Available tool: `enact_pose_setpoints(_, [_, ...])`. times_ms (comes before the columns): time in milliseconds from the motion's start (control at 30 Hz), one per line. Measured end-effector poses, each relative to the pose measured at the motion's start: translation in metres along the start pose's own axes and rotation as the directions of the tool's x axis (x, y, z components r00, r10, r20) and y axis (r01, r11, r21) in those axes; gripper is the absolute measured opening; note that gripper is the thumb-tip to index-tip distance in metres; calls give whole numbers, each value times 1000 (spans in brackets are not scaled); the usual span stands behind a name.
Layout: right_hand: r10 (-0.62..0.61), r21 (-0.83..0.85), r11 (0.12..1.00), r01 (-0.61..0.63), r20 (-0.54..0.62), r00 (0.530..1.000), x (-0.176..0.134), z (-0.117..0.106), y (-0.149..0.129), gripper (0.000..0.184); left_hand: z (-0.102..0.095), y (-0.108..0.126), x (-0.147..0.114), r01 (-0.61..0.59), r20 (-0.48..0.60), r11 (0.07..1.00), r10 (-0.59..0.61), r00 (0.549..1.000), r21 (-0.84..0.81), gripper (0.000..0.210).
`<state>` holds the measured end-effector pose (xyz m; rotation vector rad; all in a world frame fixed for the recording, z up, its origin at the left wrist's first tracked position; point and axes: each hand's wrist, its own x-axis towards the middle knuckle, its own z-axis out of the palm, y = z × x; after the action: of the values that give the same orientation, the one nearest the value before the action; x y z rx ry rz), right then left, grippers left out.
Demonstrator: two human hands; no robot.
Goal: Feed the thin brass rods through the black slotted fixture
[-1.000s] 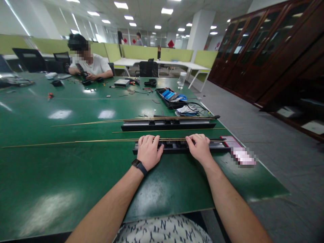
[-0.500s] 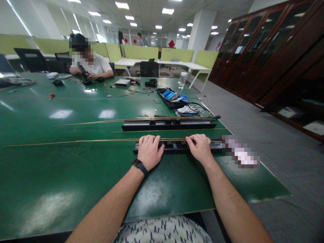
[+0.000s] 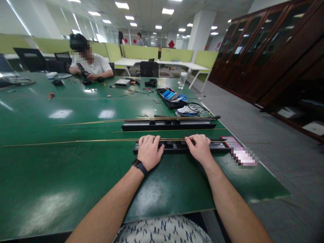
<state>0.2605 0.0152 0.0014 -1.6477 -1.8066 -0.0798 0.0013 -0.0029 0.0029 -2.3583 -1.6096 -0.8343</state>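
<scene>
A long black rail (image 3: 177,151) with a silvery channel lies crosswise on the table before me. Thin brass-coloured rods (image 3: 106,140) run along its far side, sticking out well past its left end. My left hand (image 3: 149,150), with a dark watch on the wrist, is draped over the rail's left part, fingers across the rods and thumb on the near side. Farther right, my right hand (image 3: 199,146) pinches a rod between thumb and index finger; its other fingers are bent over the rail. Black pieces sit in the channel between my hands.
Beyond lies a second black rail (image 3: 169,127) with more rods, and a single rod (image 3: 169,130) between the rails. A pink-edged device (image 3: 243,155), partly blurred, is at right. Farther back are a black tray (image 3: 172,101), gloves (image 3: 187,110), a clear cup (image 3: 182,81) and a seated person (image 3: 93,65).
My right fingertips have shifted very slightly left, and the left tip of the long rod has moved a little left too. My left hand has not moved.
</scene>
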Motion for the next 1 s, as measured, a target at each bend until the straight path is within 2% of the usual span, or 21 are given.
enact_pose_setpoints(600, [1,-8,1000,-1,-12,1000,0,2,2,35,0,0,1,-3,-8,1000,3,1000,-6,36])
enact_pose_setpoints(1000, [3,-18,1000,-3,-3,1000,1,2,4,31,2,-1,0,-7,0,1000,7,1000,-9,37])
